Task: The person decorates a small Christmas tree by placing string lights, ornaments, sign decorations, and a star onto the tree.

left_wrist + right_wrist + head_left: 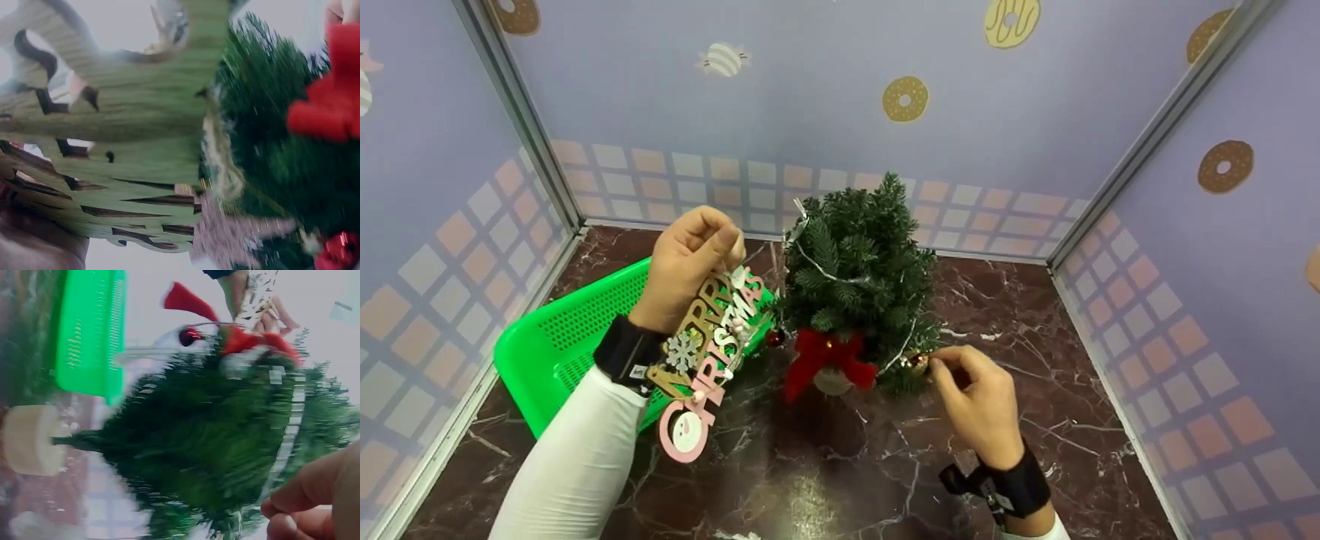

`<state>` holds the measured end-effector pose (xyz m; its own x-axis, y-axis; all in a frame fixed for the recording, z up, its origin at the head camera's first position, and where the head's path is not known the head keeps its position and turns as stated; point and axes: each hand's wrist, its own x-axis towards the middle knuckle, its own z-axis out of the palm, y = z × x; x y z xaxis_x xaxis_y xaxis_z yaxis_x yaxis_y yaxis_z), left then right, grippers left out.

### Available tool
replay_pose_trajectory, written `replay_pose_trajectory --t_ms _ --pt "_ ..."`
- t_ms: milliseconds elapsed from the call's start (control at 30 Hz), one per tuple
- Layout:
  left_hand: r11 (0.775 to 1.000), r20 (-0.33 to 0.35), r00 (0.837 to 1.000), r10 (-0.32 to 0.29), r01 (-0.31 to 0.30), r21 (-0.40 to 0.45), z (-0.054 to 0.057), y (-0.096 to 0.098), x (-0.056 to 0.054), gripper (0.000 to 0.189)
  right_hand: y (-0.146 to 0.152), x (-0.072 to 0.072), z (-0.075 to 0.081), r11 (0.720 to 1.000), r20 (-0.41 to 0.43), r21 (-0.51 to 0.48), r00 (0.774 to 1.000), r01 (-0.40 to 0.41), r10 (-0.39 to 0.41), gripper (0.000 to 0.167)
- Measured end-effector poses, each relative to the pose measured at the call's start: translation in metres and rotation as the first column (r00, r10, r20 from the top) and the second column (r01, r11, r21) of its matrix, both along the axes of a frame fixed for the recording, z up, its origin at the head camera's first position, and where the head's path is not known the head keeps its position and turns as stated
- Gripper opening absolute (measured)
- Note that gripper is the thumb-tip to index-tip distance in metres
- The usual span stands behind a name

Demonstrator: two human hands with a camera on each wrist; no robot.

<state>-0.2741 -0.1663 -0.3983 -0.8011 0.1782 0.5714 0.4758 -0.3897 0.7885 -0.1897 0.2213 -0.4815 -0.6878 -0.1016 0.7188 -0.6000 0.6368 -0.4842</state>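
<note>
My left hand (pixel 694 251) holds a wooden "Merry Christmas" sign (pixel 711 367) by its top end, so that it hangs slanted beside the tree. Pink, white and gold letters, a snowflake and a snowman face decorate the sign; its wood fills much of the left wrist view. A small green Christmas tree (pixel 855 262) stands in the middle, with a red bow (pixel 829 360) low on its front. At the tree's lower right, my right hand (pixel 975 397) pinches a small gold ornament (pixel 917 361) between thumb and forefinger. A silver garland (pixel 289 433) runs close to those fingertips.
Behind my left arm a green plastic basket (pixel 529 356) sits on the dark marbled table (pixel 840 480). Small red baubles (pixel 775 337) hang at the tree's left. Patterned panels (pixel 810 97) enclose the back and both sides.
</note>
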Motion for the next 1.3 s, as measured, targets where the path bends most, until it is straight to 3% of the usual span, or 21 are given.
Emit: replay_pose_trajectory --t_ms 100,167,300,367,433,600,800,900,1000,1133,1233,1300 --pt "0.997 -0.018 0.997 -0.069 0.069 0.020 0.011 0.012 0.005 0.011 -0.003 -0.002 0.020 0.994 -0.087 -0.015 0.990 -0.113 0.111 0.017" --pt "0.993 -0.039 0.993 -0.112 0.113 0.026 0.017 0.020 0.009 0.012 -0.009 -0.005 0.034 0.979 -0.152 -0.006 0.968 -0.203 0.200 0.015" --pt "0.978 -0.095 0.975 -0.202 0.206 0.031 0.028 0.038 0.020 0.017 -0.025 -0.013 0.058 0.916 -0.260 0.002 0.885 -0.400 0.387 0.008" --pt "0.966 -0.120 0.961 -0.251 0.256 0.028 0.031 0.048 0.025 0.018 -0.034 -0.015 0.066 0.881 -0.293 0.007 0.841 -0.474 0.455 0.013" --pt "0.952 -0.149 0.943 -0.299 0.305 0.018 0.034 0.058 0.030 0.016 -0.041 -0.017 0.072 0.857 -0.307 0.019 0.813 -0.515 0.495 0.019" --pt "0.902 -0.244 0.873 -0.422 0.430 -0.021 0.038 0.079 0.039 0.005 -0.056 -0.013 0.080 0.849 -0.296 0.075 0.801 -0.523 0.520 0.023" --pt "0.844 -0.311 0.796 -0.520 0.536 -0.039 0.046 0.090 0.049 0.007 -0.066 -0.008 0.083 0.860 -0.282 0.130 0.814 -0.493 0.509 0.027" --pt "0.810 -0.301 0.767 -0.567 0.585 -0.038 0.047 0.098 0.052 0.009 -0.067 -0.007 0.083 0.864 -0.270 0.131 0.821 -0.486 0.503 0.028" --pt "0.790 -0.264 0.757 -0.598 0.612 -0.036 0.046 0.107 0.054 0.012 -0.067 -0.005 0.084 0.853 -0.250 0.101 0.817 -0.513 0.520 0.025" --pt "0.780 -0.211 0.759 -0.616 0.625 -0.033 0.042 0.116 0.055 0.014 -0.064 -0.001 0.085 0.790 -0.160 -0.013 0.781 -0.614 0.604 0.019" --pt "0.759 -0.207 0.735 -0.645 0.648 -0.064 0.040 0.116 0.054 0.013 -0.060 0.002 0.085 0.725 -0.089 -0.138 0.737 -0.675 0.670 0.019" --pt "0.745 -0.213 0.716 -0.665 0.655 -0.122 0.041 0.112 0.053 0.016 -0.057 0.004 0.085 0.700 -0.063 -0.205 0.723 -0.684 0.688 0.017"
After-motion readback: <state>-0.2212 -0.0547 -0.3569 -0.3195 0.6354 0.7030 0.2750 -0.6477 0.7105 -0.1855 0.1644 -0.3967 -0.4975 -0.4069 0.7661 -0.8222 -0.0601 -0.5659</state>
